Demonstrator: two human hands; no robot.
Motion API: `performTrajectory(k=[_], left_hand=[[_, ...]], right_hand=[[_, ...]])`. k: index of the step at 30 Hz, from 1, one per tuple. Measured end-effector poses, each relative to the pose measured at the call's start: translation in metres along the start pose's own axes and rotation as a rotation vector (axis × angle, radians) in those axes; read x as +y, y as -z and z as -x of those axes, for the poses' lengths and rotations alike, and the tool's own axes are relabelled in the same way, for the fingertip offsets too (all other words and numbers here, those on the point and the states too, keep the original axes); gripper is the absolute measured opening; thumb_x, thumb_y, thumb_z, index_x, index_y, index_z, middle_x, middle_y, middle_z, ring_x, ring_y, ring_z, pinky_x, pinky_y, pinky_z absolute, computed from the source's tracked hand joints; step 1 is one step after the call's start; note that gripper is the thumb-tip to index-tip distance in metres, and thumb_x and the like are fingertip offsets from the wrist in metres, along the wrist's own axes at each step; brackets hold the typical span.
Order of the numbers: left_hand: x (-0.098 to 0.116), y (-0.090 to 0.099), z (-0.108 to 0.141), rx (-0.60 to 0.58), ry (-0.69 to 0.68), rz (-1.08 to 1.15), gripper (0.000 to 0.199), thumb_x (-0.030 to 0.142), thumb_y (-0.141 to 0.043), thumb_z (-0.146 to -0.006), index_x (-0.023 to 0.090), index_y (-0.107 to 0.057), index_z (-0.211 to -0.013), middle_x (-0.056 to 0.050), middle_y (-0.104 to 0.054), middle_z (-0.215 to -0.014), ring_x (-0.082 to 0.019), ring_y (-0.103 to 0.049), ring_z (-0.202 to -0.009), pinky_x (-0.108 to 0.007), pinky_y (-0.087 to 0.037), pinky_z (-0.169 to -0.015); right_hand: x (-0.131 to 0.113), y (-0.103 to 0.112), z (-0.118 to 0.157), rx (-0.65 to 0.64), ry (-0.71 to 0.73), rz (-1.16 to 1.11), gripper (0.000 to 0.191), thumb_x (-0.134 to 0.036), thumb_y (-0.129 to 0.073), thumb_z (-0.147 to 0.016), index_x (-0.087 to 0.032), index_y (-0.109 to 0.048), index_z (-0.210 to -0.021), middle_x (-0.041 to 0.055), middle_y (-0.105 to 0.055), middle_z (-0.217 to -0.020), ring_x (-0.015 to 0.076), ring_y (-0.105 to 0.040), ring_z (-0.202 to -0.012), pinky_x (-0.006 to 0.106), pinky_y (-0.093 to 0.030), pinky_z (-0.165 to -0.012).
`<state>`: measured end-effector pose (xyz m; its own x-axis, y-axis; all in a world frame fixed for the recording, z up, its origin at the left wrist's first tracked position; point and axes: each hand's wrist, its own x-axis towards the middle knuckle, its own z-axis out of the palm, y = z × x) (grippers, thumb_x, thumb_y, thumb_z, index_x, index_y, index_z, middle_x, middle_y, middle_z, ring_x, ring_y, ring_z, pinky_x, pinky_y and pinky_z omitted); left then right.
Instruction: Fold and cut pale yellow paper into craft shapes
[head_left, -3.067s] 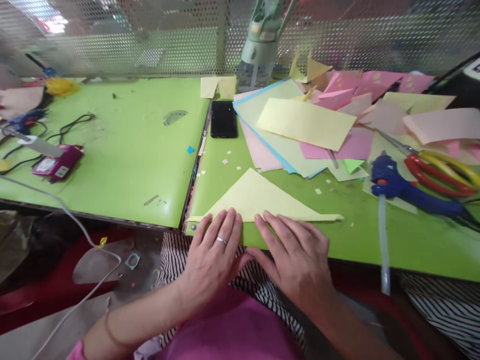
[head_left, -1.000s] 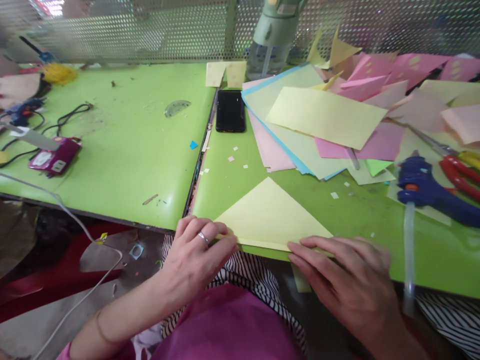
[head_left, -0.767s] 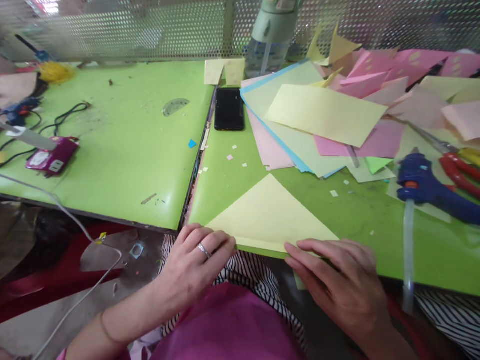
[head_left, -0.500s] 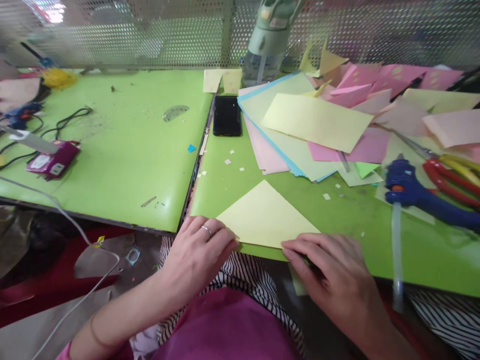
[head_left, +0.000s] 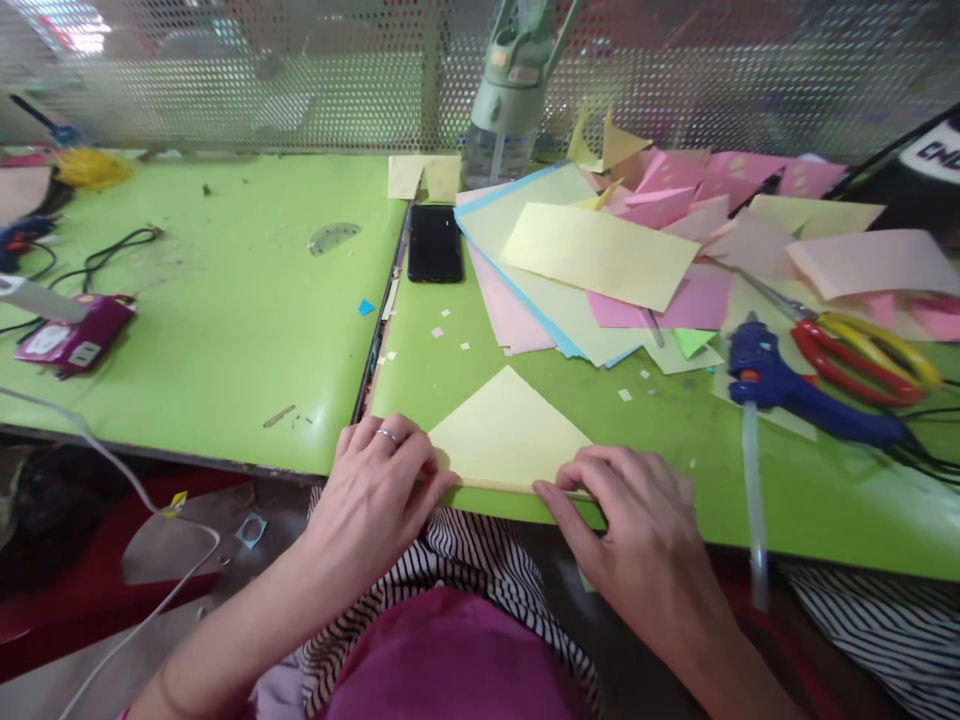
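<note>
Both hands pinch the near edge of a pale yellow paper (head_left: pixel 510 430), one hand at each side of its visible middle. The left hand (head_left: pixel 382 490), which wears a ring (head_left: pixel 387 436), has its thumb and curled fingers closed on the left part of that edge; the right hand (head_left: pixel 622 510) nips the right part between thumb and bent fingers. Between the thumbs runs a narrow folded strip (head_left: pixel 491 486), and the rest of the paper rises above it as a triangle, its tip pointing away from the person. The outer ends of the paper are hidden by the hands. It lies at the front edge of a green table (head_left: pixel 247 390), just above a lap in striped cloth (head_left: pixel 480 555). Beyond the tip are small paper scraps, then a black phone (head_left: pixel 436 244) lying flat beside the table's seam. To the right of the phone, sheets with a blue border (head_left: pixel 517 270) lie under a yellow sheet (head_left: pixel 600 255), with pink pieces heaped behind. Farther right, a blue glue gun (head_left: pixel 795 385) lies near scissors (head_left: pixel 862 350) with red and yellow handles, its clear glue stick (head_left: pixel 754 490) reaching past the table edge. At the back, a bottle (head_left: pixel 506 105) stands before a perforated screen (head_left: pixel 300 90).
</note>
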<state>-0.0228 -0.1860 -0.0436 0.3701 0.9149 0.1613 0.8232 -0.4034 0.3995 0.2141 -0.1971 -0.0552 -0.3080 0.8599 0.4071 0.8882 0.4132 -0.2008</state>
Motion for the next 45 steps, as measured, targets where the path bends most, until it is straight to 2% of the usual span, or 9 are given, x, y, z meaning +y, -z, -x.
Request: performTrajectory(k=[5, 12, 15, 18, 22, 28, 37, 42, 45], left_hand=[[-0.013, 0.003, 0.008, 0.004, 0.035, -0.032, 0.018, 0.034, -0.055, -0.095, 0.020, -0.054, -0.084, -0.005, -0.055, -0.093, -0.023, -0.047, -0.086, -0.042, -0.040, -0.080], [-0.010, 0.000, 0.009, 0.135, -0.057, -0.081, 0.024, 0.023, -0.052, -0.095, 0.024, -0.054, -0.119, -0.009, -0.059, -0.112, -0.026, -0.053, -0.098, -0.044, -0.044, -0.083], [0.008, -0.006, -0.013, 0.109, -0.121, 0.096, 0.025, 0.022, -0.049, -0.096, 0.020, -0.053, -0.121, -0.008, -0.063, -0.103, -0.023, -0.058, -0.093, -0.039, -0.048, -0.081], [0.023, -0.008, -0.040, 0.111, -0.074, 0.264, 0.032, 0.021, -0.053, -0.094, 0.016, -0.051, -0.126, -0.007, -0.066, -0.097, -0.019, -0.062, -0.083, -0.032, -0.048, -0.071], [0.031, 0.001, -0.066, 0.033, -0.035, 0.491, 0.007, 0.019, -0.057, -0.091, 0.017, -0.064, -0.090, -0.002, -0.067, -0.081, -0.014, -0.058, -0.068, -0.025, -0.040, -0.063], [0.032, 0.013, -0.106, -0.109, 0.052, 1.048, 0.008, 0.021, -0.069, -0.079, 0.018, -0.066, -0.072, 0.002, -0.062, -0.067, -0.012, -0.053, -0.060, -0.023, -0.037, -0.060], [0.051, 0.006, -0.133, -0.057, 0.099, 1.524, 0.041, 0.051, -0.075, -0.073, 0.018, -0.054, -0.080, 0.002, -0.060, -0.072, -0.007, -0.054, -0.059, -0.020, -0.040, -0.057], [0.050, -0.008, -0.152, -0.047, 0.264, 1.742, 0.040, 0.043, -0.081, -0.070, 0.017, -0.052, -0.080, 0.003, -0.057, -0.071, -0.004, -0.051, -0.055, -0.017, -0.042, -0.055], [0.045, -0.012, -0.166, -0.016, 0.354, 1.819, 0.035, 0.035, -0.080, -0.073, 0.016, -0.052, -0.079, 0.004, -0.056, -0.069, -0.002, -0.049, -0.052, -0.015, -0.041, -0.053]], right_hand=[[0.003, 0.002, 0.003, -0.017, -0.034, 0.046, 0.025, -0.038, -0.054, -0.093, -0.021, -0.055, -0.075, 0.0046, -0.059, -0.079, 0.0219, -0.051, -0.075, 0.036, -0.033, -0.070], [0.004, 0.004, 0.004, 0.064, -0.023, 0.024, 0.012, -0.029, -0.054, -0.093, -0.022, -0.062, -0.087, 0.0060, -0.066, -0.088, 0.0240, -0.056, -0.084, 0.039, -0.036, -0.077], [0.001, 0.006, -0.010, 0.130, -0.039, -0.150, 0.009, -0.028, -0.056, -0.093, -0.023, -0.063, -0.090, 0.0042, -0.066, -0.086, 0.0211, -0.059, -0.083, 0.035, -0.041, -0.077], [-0.001, 0.007, -0.031, 0.062, -0.245, -0.528, 0.011, -0.033, -0.058, -0.092, -0.023, -0.062, -0.094, 0.0021, -0.065, -0.087, 0.0171, -0.059, -0.078, 0.031, -0.044, -0.072], [0.004, 0.006, -0.058, -0.076, -0.446, -0.894, 0.021, -0.044, -0.059, -0.088, -0.023, -0.059, -0.088, 0.0003, -0.062, -0.083, 0.0148, -0.057, -0.075, 0.028, -0.044, -0.068], [0.024, 0.020, -0.090, -0.171, -0.376, -0.935, 0.031, -0.052, -0.058, -0.083, -0.020, -0.058, -0.083, -0.0021, -0.056, -0.072, 0.0113, -0.049, -0.060, 0.026, -0.041, -0.056], [0.027, 0.040, -0.111, 0.036, -0.255, -0.764, 0.023, -0.045, -0.055, -0.088, -0.023, -0.054, -0.083, -0.0001, -0.058, -0.075, 0.0154, -0.052, -0.068, 0.030, -0.040, -0.066], [0.032, 0.032, -0.134, 0.070, -0.305, -0.758, 0.024, -0.047, -0.058, -0.084, -0.023, -0.055, -0.082, 0.0021, -0.057, -0.082, 0.0169, -0.052, -0.077, 0.029, -0.041, -0.067], [0.037, 0.030, -0.139, -0.023, -0.376, -0.854, 0.033, -0.057, -0.050, -0.086, -0.024, -0.048, -0.080, -0.0035, -0.047, -0.066, 0.0123, -0.043, -0.055, 0.025, -0.036, -0.050]])
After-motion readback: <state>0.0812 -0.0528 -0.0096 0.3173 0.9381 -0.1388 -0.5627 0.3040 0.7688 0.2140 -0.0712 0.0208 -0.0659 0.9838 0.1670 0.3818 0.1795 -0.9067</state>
